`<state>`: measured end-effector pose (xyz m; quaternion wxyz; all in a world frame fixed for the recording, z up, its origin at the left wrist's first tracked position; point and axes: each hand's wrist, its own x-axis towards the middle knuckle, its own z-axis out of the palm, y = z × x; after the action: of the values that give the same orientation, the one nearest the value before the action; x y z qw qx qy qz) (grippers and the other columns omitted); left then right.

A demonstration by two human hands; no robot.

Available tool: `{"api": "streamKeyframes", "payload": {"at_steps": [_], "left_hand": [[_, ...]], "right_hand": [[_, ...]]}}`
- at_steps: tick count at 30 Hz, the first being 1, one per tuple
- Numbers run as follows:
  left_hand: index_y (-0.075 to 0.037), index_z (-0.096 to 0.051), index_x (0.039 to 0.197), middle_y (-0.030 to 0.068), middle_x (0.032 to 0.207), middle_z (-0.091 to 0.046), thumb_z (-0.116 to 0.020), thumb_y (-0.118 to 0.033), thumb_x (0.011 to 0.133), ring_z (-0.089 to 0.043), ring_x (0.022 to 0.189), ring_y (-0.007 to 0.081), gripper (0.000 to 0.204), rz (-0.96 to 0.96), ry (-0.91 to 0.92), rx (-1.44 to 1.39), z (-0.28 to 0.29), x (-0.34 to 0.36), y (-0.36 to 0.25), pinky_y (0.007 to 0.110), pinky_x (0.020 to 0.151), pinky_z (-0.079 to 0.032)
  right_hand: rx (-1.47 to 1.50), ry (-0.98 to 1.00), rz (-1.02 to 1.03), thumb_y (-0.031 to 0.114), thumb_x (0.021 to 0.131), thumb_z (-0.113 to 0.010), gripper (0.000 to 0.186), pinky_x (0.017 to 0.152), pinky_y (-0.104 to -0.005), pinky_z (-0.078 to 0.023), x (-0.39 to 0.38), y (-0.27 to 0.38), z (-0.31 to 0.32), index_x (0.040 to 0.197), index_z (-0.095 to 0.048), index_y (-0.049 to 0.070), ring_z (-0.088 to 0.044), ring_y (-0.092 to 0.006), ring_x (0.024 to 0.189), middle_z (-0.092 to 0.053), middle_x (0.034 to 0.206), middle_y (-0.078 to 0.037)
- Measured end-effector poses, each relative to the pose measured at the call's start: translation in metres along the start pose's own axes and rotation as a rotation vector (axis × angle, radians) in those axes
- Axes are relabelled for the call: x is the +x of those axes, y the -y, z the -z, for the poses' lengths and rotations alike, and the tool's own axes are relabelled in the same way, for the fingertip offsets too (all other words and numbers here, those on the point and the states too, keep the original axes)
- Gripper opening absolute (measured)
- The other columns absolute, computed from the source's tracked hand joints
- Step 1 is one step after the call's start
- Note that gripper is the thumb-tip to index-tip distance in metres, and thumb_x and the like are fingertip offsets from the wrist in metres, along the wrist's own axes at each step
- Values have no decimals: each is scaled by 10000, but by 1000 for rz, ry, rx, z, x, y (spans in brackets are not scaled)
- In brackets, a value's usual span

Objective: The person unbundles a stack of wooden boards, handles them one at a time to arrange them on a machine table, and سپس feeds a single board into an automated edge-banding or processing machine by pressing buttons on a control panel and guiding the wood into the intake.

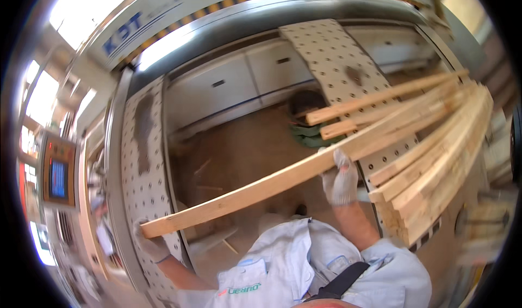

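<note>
A long pale wooden board (239,197) slants across the view, its near end low at the left and its far end over a pile at the right. My left hand (150,243), in a whitish work glove, grips the board's left end, fingers partly hidden behind it. My right hand (341,181), also gloved, holds the same board near its middle from below, thumb up along the near face. Just right of that hand lies a stack of similar wooden boards (435,183). Two shorter-looking boards (375,104) fan out beyond the held one.
Perforated metal support plates stand left (130,183) and right (321,52), with a gap showing the floor between them. A large machine beam (228,9) with yellow-black striping spans the back. At far left stands a control panel (58,172). A dark bucket (305,102) sits below, near green cloth.
</note>
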<state>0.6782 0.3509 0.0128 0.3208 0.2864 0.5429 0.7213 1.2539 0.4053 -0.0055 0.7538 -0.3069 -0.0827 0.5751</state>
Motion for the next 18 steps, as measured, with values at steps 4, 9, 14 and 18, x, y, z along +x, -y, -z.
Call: {"api": "streamKeyframes", "payload": {"at_steps": [4, 9, 14, 18], "left_hand": [[-83, -695, 1039, 51, 987, -628, -689, -425, 1032, -640, 921, 200, 342, 35, -52, -22, 94, -42, -37, 393, 844, -547], [-85, -682, 1010, 40, 934, -612, -693, -449, 1027, -628, 878, 192, 364, -55, -202, 10, 217, -79, -36, 384, 824, -535], [-108, -688, 1020, 28, 943, -616, -683, -427, 1037, -626, 896, 182, 320, -16, -577, -35, 319, -166, -13, 375, 831, -521], [-92, -672, 1058, 54, 969, -618, -594, -417, 1076, -636, 962, 225, 335, -117, -600, 17, 386, -287, -15, 403, 896, -532]], "right_hand": [[-144, -57, -174, 127, 987, -741, 301, 871, -462, -630, -68, -43, -25, 1251, -614, 56, -719, -256, 1026, -702, 1106, -98], [-224, 65, -356, 112, 972, -737, 343, 893, -518, -649, -126, -86, -40, 1277, -589, 65, -748, -274, 1018, -701, 1170, -111], [-453, 189, -496, 243, 1023, -714, 334, 945, -510, -620, -164, -143, -47, 1274, -594, 59, -714, -281, 1082, -673, 1134, -99], [-497, 241, -631, 163, 984, -714, 327, 794, -424, -653, -181, -203, -49, 1271, -610, 45, -746, -247, 942, -687, 1090, -62]]}}
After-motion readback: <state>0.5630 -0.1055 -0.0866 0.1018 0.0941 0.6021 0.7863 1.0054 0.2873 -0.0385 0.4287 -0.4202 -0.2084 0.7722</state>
